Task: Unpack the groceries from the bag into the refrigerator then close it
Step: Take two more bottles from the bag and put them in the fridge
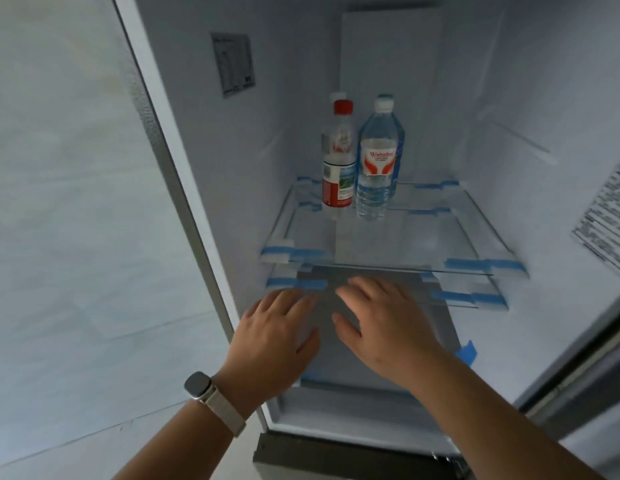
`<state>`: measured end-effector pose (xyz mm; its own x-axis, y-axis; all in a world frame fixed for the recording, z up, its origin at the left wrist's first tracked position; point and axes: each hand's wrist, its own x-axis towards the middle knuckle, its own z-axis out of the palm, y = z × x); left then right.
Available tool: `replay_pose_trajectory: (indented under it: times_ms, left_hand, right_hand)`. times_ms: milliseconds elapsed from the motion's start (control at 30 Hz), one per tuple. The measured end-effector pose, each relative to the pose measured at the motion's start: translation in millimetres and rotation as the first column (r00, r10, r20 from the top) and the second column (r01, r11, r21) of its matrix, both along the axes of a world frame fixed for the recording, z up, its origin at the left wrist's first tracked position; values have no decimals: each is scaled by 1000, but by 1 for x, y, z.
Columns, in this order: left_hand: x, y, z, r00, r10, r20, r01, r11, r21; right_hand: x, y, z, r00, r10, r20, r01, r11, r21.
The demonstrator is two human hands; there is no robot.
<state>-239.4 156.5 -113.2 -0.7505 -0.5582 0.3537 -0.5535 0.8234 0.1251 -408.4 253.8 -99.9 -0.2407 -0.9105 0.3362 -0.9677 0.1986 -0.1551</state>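
Observation:
The refrigerator (301, 98) stands open in front of me. On its upper glass shelf (422, 244) two water bottles stand upright, side by side near the back: one with a red cap and red label (338, 157), one clear blue with a white cap (377, 161). My left hand (273, 341) and my right hand (381, 327) hover palm down, fingers spread, in front of the lower glass shelf (474, 292). Neither hand holds anything. A watch sits on my left wrist. The grocery bag is out of view.
Blue tape strips mark the shelf corners and the grey cover (388, 341) below my hands. The fridge door edge (578, 368) shows at the right. A pale wall (59, 202) lies to the left of the cabinet. A dark lower drawer front (353, 455) sits beneath.

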Motion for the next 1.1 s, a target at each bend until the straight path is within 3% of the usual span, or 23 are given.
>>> replay_pose_trajectory:
  times_ms: [300, 567, 800, 1100]
  left_hand:
    - [131, 24, -4, 967, 254, 12, -254, 967, -14]
    - [306, 74, -3, 864, 504, 4, -504, 863, -16]
    - [473, 153, -3, 670, 742, -31, -742, 670, 10]
    - [629, 270, -10, 325, 944, -51, -942, 328, 75]
  right_hand:
    - [101, -8, 5, 962, 271, 45, -273, 959, 71]
    - [266, -10, 5, 854, 520, -3, -515, 846, 136]
    - [434, 5, 10, 680, 733, 3, -726, 673, 140]
    - [629, 48, 2, 351, 936, 4, -918, 344, 198]
